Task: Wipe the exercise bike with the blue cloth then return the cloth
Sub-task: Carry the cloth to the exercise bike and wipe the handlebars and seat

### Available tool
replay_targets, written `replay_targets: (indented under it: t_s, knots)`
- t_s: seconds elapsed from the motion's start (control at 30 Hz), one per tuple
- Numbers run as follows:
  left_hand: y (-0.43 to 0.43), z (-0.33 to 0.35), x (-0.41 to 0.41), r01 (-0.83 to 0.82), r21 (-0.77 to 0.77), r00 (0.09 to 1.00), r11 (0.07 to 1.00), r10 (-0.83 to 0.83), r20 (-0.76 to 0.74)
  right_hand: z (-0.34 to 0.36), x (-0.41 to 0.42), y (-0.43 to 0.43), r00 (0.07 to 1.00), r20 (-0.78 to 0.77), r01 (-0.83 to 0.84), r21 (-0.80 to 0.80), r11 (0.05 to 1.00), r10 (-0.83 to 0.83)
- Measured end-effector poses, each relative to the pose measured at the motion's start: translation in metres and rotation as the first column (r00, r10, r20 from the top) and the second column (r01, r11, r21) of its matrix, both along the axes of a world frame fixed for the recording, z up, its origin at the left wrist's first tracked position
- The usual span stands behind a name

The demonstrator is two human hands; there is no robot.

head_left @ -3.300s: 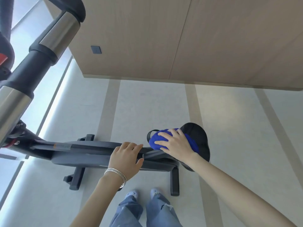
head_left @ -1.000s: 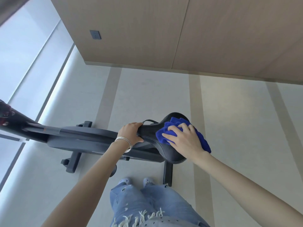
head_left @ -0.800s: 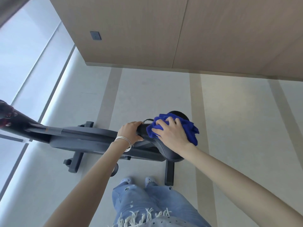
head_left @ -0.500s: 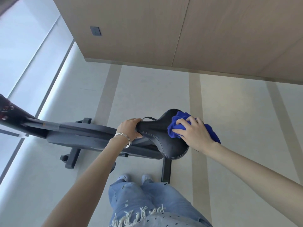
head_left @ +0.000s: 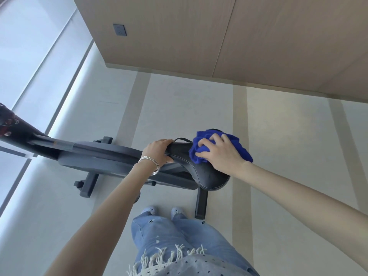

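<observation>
Beneath our right hand, fingers clutching one blue cloth, the saddle is partly hidden; our left hand grips its nose; the exercise bike is cropped.

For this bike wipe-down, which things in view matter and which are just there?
In the job: crumpled blue cloth, gripped by the right hand; black padded saddle of the dark grey exercise bike, its nose held by the left hand.
Just there: grey wall socket; wooden wall panels; silver bangles.

Looks like a home workout corner: bike on pale striped floor mid-frame, wood-panelled wall with socket up top, bright window down the left.
</observation>
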State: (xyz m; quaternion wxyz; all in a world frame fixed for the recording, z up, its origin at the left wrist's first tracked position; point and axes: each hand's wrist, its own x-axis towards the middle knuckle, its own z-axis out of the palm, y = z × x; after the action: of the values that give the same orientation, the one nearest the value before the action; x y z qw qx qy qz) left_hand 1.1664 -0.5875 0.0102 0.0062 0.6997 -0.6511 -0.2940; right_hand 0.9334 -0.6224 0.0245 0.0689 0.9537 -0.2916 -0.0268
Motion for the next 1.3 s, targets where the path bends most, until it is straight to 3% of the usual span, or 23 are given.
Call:
replay_targets:
  t_s: [0.23,0.4,0.53,0.7,0.9,1.03,1.1,1.23,1.3]
  knots:
    - [-0.001,-0.001,0.0,-0.026,-0.005,0.999,1.0,0.026,-0.025,-0.001,-0.051,0.002,0.965,0.178,0.167,0.157,0.973,-0.195]
    - [-0.001,-0.006,-0.001,-0.068,0.002,0.996,0.998,0.068,-0.055,-0.013,-0.063,0.032,0.78,0.392,0.424,0.244,0.872,-0.488]
    - [-0.002,-0.008,0.0,-0.084,0.019,0.995,0.996,0.085,-0.057,-0.014,-0.028,0.035,0.819,0.39,0.369,0.205,0.907,-0.421]
    - [-0.003,-0.011,-0.002,-0.116,0.021,0.991,0.993,0.117,-0.07,-0.008,-0.004,-0.002,0.854,0.261,0.427,0.144,0.893,-0.45]
    - [-0.003,-0.007,-0.003,-0.12,0.028,0.989,0.992,0.121,-0.082,-0.004,0.0,-0.07,0.742,0.057,0.587,0.427,0.688,-0.668]
    - [-0.002,-0.007,-0.002,-0.114,0.029,0.99,0.993,0.116,-0.081,-0.007,-0.029,-0.078,0.586,0.069,0.541,0.709,0.453,-0.808]
    - [-0.003,-0.007,-0.001,-0.107,0.03,0.991,0.994,0.109,-0.075,-0.007,-0.043,-0.059,0.503,0.129,0.474,0.786,0.397,-0.855]
    - [-0.004,-0.011,0.0,-0.104,0.01,0.993,0.995,0.104,-0.062,-0.011,-0.05,-0.002,0.405,0.317,0.481,0.724,0.494,-0.858]
    - [-0.004,-0.011,-0.001,-0.101,0.001,0.993,0.995,0.101,-0.053,-0.017,-0.048,0.029,0.436,0.413,0.502,0.626,0.597,-0.8]
